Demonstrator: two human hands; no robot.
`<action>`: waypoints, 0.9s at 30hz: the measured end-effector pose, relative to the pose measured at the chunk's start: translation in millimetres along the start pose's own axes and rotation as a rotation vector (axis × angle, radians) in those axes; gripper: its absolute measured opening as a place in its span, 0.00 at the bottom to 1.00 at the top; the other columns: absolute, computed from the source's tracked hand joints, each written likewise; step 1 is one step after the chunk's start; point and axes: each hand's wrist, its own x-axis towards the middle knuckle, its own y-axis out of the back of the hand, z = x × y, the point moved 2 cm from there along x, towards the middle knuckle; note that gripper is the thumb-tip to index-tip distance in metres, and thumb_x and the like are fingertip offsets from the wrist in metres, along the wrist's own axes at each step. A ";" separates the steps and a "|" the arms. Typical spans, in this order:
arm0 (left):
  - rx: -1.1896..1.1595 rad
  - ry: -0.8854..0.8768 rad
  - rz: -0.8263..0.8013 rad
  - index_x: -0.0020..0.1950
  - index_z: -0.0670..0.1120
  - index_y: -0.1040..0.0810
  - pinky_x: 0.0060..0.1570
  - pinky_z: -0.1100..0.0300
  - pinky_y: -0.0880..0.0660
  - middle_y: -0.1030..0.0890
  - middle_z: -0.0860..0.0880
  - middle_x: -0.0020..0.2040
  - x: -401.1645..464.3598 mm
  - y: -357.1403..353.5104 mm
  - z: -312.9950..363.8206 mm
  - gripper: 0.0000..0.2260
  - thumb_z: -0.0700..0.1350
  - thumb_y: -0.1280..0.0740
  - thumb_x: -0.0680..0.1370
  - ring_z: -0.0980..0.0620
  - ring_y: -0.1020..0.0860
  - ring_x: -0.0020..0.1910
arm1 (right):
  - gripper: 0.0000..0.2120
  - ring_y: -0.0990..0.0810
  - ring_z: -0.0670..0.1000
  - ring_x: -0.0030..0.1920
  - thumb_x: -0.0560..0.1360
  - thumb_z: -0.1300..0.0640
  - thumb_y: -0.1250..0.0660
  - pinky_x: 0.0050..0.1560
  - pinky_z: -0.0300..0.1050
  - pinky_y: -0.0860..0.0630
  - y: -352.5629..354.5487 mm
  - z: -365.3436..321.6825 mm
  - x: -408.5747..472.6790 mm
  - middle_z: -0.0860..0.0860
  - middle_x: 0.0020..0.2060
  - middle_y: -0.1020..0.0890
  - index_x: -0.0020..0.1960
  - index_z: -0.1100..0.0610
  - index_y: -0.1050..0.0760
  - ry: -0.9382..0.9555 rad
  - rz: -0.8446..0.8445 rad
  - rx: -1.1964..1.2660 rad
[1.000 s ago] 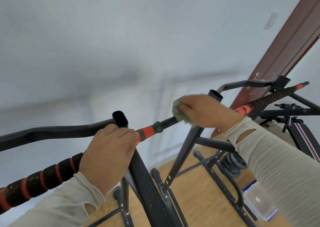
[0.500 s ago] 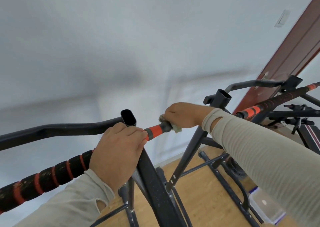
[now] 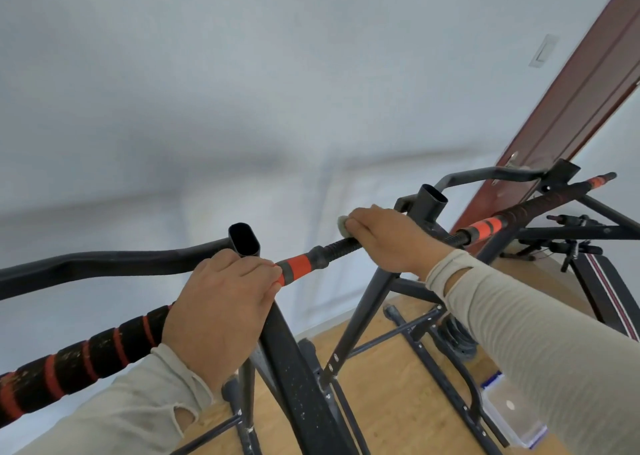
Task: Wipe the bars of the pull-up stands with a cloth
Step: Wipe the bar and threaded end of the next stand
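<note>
The black pull-up bar (image 3: 334, 248) with orange bands runs from lower left to upper right across the black stand frame. My left hand (image 3: 221, 310) grips the bar just left of the open-topped upright post (image 3: 244, 243). My right hand (image 3: 389, 238) is wrapped over the ribbed middle of the bar and holds a grey-green cloth (image 3: 343, 224) against it; only a small edge of the cloth shows past my fingertips. A second curved black bar (image 3: 104, 264) runs off to the left behind my left hand.
A second upright post (image 3: 433, 200) stands just behind my right hand. The stand's legs (image 3: 360, 312) and cross braces reach down to the wooden floor. A clear plastic box (image 3: 512, 416) sits at lower right, weight plates (image 3: 457, 340) lie beside it, and a brown door (image 3: 568, 101) stands at right.
My right hand slid left along the bar with the cloth to the orange band, then back right onto the ribbed section. My left hand kept its grip.
</note>
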 end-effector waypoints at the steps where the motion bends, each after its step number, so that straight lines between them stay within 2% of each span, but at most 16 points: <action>1: -0.005 0.007 0.002 0.49 0.48 0.15 0.49 0.40 0.18 0.14 0.49 0.45 -0.3 -0.1 0.1 0.15 0.46 0.19 0.65 0.43 0.18 0.41 | 0.17 0.26 0.51 0.39 0.87 0.53 0.49 0.64 0.34 0.38 -9.1 -14.2 -2.6 0.47 0.34 0.26 0.41 0.47 0.34 0.032 0.042 0.063; 2: -0.011 0.013 0.008 0.49 0.48 0.15 0.49 0.41 0.18 0.14 0.49 0.45 -0.8 0.7 0.5 0.14 0.46 0.20 0.66 0.43 0.18 0.41 | 0.16 0.26 0.50 0.38 0.87 0.53 0.49 0.70 0.39 0.40 -18.0 -24.2 -3.9 0.47 0.34 0.27 0.42 0.48 0.33 0.068 0.069 0.117; 4: -0.022 0.016 0.024 0.49 0.47 0.15 0.49 0.41 0.18 0.14 0.49 0.45 -1.2 1.1 0.7 0.12 0.47 0.21 0.67 0.43 0.18 0.41 | 0.14 0.27 0.49 0.38 0.87 0.53 0.49 0.75 0.45 0.41 -29.1 -31.6 -8.7 0.46 0.35 0.27 0.45 0.50 0.31 0.148 0.105 0.118; 6: -0.020 0.014 0.031 0.49 0.48 0.15 0.49 0.42 0.18 0.14 0.49 0.45 -0.8 0.5 1.0 0.11 0.47 0.22 0.68 0.43 0.18 0.41 | 0.11 0.26 0.49 0.38 0.86 0.57 0.46 0.76 0.45 0.42 -25.0 -17.9 -11.1 0.47 0.35 0.27 0.46 0.50 0.30 0.219 0.114 -0.005; 7: -0.015 0.015 0.032 0.49 0.48 0.15 0.49 0.42 0.18 0.14 0.49 0.45 -0.1 0.4 0.6 0.10 0.47 0.24 0.69 0.43 0.18 0.41 | 0.10 0.25 0.50 0.37 0.84 0.60 0.43 0.76 0.45 0.38 -16.8 -7.8 -8.9 0.47 0.35 0.26 0.46 0.50 0.30 0.213 0.086 -0.150; 8: -0.011 0.017 0.032 0.49 0.48 0.15 0.50 0.42 0.18 0.14 0.49 0.45 0.5 0.5 0.4 0.10 0.48 0.25 0.70 0.43 0.18 0.41 | 0.10 0.25 0.50 0.36 0.81 0.64 0.40 0.70 0.46 0.29 -8.5 4.3 -7.0 0.47 0.34 0.26 0.47 0.50 0.30 0.172 0.044 -0.319; 9: -0.007 0.014 0.028 0.49 0.48 0.15 0.50 0.42 0.18 0.14 0.49 0.45 0.9 0.1 0.6 0.09 0.48 0.26 0.70 0.43 0.18 0.41 | 0.11 0.24 0.49 0.36 0.78 0.67 0.38 0.58 0.46 0.22 1.6 15.4 -6.6 0.46 0.33 0.27 0.47 0.51 0.31 0.076 0.018 -0.446; 10: -0.002 0.011 0.025 0.49 0.48 0.15 0.50 0.42 0.18 0.14 0.49 0.45 0.8 0.2 0.9 0.09 0.49 0.27 0.71 0.43 0.17 0.41 | 0.12 0.24 0.49 0.37 0.77 0.68 0.37 0.47 0.45 0.21 10.5 29.2 -7.4 0.45 0.33 0.29 0.47 0.51 0.32 -0.020 0.012 -0.492; 12: 0.000 0.012 0.024 0.49 0.48 0.15 0.51 0.41 0.18 0.13 0.49 0.45 0.3 1.1 0.3 0.09 0.49 0.30 0.72 0.43 0.17 0.41 | 0.08 0.23 0.51 0.43 0.80 0.63 0.38 0.43 0.45 0.24 18.1 48.7 -13.2 0.46 0.37 0.28 0.47 0.51 0.32 -0.184 -0.026 -0.493; 13: 0.002 0.014 0.025 0.49 0.48 0.15 0.51 0.41 0.18 0.13 0.49 0.45 0.5 1.5 0.1 0.10 0.50 0.30 0.72 0.43 0.17 0.41 | 0.06 0.22 0.53 0.45 0.82 0.58 0.40 0.45 0.47 0.23 16.5 54.8 -17.3 0.48 0.40 0.25 0.46 0.53 0.31 -0.229 -0.028 -0.477; 15: 0.020 0.012 0.018 0.48 0.47 0.15 0.50 0.41 0.18 0.13 0.49 0.44 0.7 1.1 0.6 0.10 0.49 0.25 0.69 0.43 0.17 0.40 | 0.14 0.20 0.54 0.43 0.85 0.50 0.46 0.46 0.53 0.20 7.0 51.5 -29.1 0.50 0.41 0.21 0.47 0.55 0.27 -0.378 0.094 -0.183; 17: 0.040 0.008 0.005 0.48 0.47 0.15 0.49 0.40 0.18 0.14 0.48 0.44 0.9 0.5 1.7 0.16 0.46 0.18 0.63 0.42 0.17 0.40 | 0.17 0.20 0.53 0.38 0.86 0.50 0.47 0.40 0.50 0.22 8.3 40.4 -33.7 0.51 0.38 0.20 0.46 0.55 0.25 -0.455 0.363 0.081; 19: 0.043 -0.003 -0.005 0.48 0.46 0.15 0.49 0.40 0.18 0.14 0.47 0.44 2.1 -0.1 1.0 0.16 0.46 0.18 0.63 0.42 0.17 0.40 | 0.18 0.22 0.49 0.33 0.86 0.50 0.46 0.34 0.46 0.25 12.6 28.2 -35.2 0.49 0.34 0.21 0.43 0.54 0.25 -0.408 0.549 0.192; 21: 0.034 0.001 -0.005 0.49 0.47 0.15 0.50 0.40 0.18 0.13 0.48 0.44 2.0 0.6 0.3 0.14 0.47 0.20 0.66 0.42 0.17 0.41 | 0.17 0.23 0.48 0.34 0.86 0.52 0.45 0.40 0.44 0.24 1.2 9.2 -40.1 0.47 0.33 0.22 0.42 0.50 0.26 -0.245 0.499 0.222; 24: 0.050 -0.007 -0.010 0.49 0.47 0.15 0.49 0.39 0.18 0.13 0.47 0.44 -0.3 1.3 2.2 0.17 0.46 0.18 0.63 0.42 0.16 0.40 | 0.13 0.23 0.48 0.43 0.84 0.57 0.44 0.65 0.51 0.29 -28.8 -12.4 -46.4 0.43 0.35 0.25 0.43 0.46 0.29 0.034 0.384 0.052; 27: 0.053 -0.007 -0.027 0.49 0.47 0.15 0.50 0.39 0.18 0.14 0.48 0.44 1.2 1.9 2.0 0.16 0.46 0.18 0.64 0.42 0.16 0.41 | 0.18 0.23 0.45 0.36 0.85 0.53 0.48 0.73 0.54 0.37 -19.3 -3.9 -21.4 0.44 0.30 0.23 0.38 0.47 0.30 -0.043 0.302 -0.018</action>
